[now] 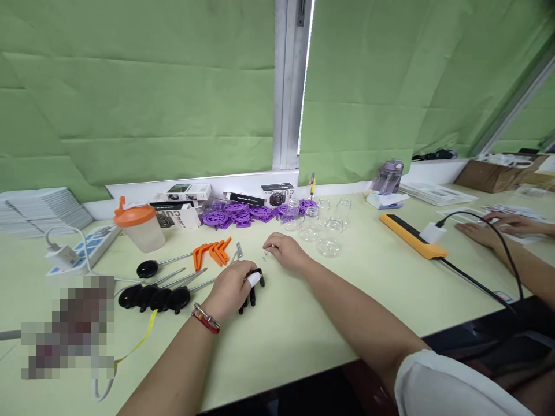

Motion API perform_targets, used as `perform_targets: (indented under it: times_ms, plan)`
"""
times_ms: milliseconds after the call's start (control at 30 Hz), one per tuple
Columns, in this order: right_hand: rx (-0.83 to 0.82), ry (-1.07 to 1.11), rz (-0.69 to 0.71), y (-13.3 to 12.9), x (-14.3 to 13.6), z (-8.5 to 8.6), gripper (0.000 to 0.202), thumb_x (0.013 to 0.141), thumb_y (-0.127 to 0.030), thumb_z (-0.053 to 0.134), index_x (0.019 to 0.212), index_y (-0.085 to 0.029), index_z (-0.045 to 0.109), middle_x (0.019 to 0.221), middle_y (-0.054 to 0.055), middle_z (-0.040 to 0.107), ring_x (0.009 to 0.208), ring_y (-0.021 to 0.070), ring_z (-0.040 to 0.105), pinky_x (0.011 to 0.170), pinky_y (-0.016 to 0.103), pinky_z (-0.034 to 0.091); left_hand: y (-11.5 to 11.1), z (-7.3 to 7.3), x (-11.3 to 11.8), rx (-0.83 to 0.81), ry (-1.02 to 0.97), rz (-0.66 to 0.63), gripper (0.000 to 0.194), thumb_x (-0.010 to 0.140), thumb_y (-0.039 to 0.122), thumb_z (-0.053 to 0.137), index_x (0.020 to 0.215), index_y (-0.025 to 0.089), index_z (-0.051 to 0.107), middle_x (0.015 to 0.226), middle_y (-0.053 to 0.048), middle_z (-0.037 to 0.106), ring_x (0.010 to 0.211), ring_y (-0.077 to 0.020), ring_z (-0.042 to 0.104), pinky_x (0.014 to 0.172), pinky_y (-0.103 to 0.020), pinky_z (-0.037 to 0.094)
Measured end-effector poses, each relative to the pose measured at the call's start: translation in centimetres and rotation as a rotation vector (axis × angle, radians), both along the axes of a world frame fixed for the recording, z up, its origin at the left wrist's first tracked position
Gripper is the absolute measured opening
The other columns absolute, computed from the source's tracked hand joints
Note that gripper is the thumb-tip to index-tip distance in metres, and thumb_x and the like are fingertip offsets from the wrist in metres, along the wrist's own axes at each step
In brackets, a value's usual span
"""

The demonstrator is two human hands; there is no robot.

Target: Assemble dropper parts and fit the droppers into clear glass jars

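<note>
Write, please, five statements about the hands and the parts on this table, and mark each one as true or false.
1. The left hand holds a black part. True.
2. The right hand has its fingertips at tiny pieces. True.
3. The purple parts lie nearer to the person than the orange parts. False: the purple parts lie farther away than the orange parts.
4. The bracelet is on the right wrist. False: the bracelet is on the left wrist.
5. An orange lid covers a container. True.
</note>
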State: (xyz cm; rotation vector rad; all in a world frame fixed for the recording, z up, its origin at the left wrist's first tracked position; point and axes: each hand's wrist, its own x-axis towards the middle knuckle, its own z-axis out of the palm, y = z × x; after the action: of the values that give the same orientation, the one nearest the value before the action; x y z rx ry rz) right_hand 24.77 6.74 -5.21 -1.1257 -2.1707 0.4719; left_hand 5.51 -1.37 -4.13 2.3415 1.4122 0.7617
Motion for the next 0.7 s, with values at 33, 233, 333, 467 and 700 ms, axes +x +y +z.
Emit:
perform_targets:
  times_ms: [33,233,333,467,700]
  plan:
    - [-0.029,0.074,0.027,-0.7,0.1,0.5,0.017,0.085,-0.014,0.051,0.087,-0.019,0.067,0.096,0.004,0.064,0.085,0.0141,0.058,0.078,0.027,0.041,0.0,0.0,0.0,0.002,0.001,0.005,0.016,0.083,0.029,0.047,0.086,0.022,0.062,0.083,-0.006,0.064,0.082,-0.0220,0.057,0.072,-0.034,0.044]
    - [-0.182,0.277,0.235,-4.3,-0.2,1.4,0.013,0.083,-0.018,0.054,0.085,-0.019,0.067,0.087,0.003,0.065,0.081,0.0136,0.058,0.076,0.026,0.043,-0.1,-0.2,0.2,-0.011,-0.022,-0.005,0.013,0.082,0.027,0.048,0.085,0.020,0.060,0.076,-0.003,0.060,0.073,-0.0188,0.054,0.065,-0.030,0.042]
    - [-0.194,0.281,0.264,-4.8,-0.6,0.9,0.013,0.081,-0.018,0.055,0.085,-0.018,0.068,0.087,0.003,0.064,0.078,0.0134,0.057,0.075,0.026,0.043,-0.1,-0.2,0.2,-0.005,-0.029,-0.005,0.011,0.082,0.026,0.048,0.080,0.020,0.057,0.071,-0.001,0.056,0.068,-0.0168,0.051,0.061,-0.028,0.039]
    - [-0.234,0.294,0.247,-4.7,-0.9,0.7,0.013,0.080,-0.016,0.056,0.083,-0.017,0.069,0.084,0.003,0.064,0.075,0.0131,0.055,0.073,0.026,0.042,0.0,-0.3,0.1,-0.021,-0.051,-0.008,0.012,0.083,0.026,0.046,0.081,0.020,0.057,0.070,0.000,0.054,0.066,-0.0156,0.049,0.060,-0.027,0.039]
    - [-0.313,0.331,0.237,-4.3,-1.0,0.1,0.013,0.078,-0.018,0.057,0.082,-0.017,0.069,0.072,0.000,0.061,0.064,0.0106,0.048,0.064,0.023,0.039,0.1,-0.4,0.0,-0.039,-0.064,-0.014,0.014,0.083,0.026,0.047,0.080,0.019,0.058,0.070,-0.001,0.055,0.066,-0.0148,0.050,0.061,-0.026,0.040]
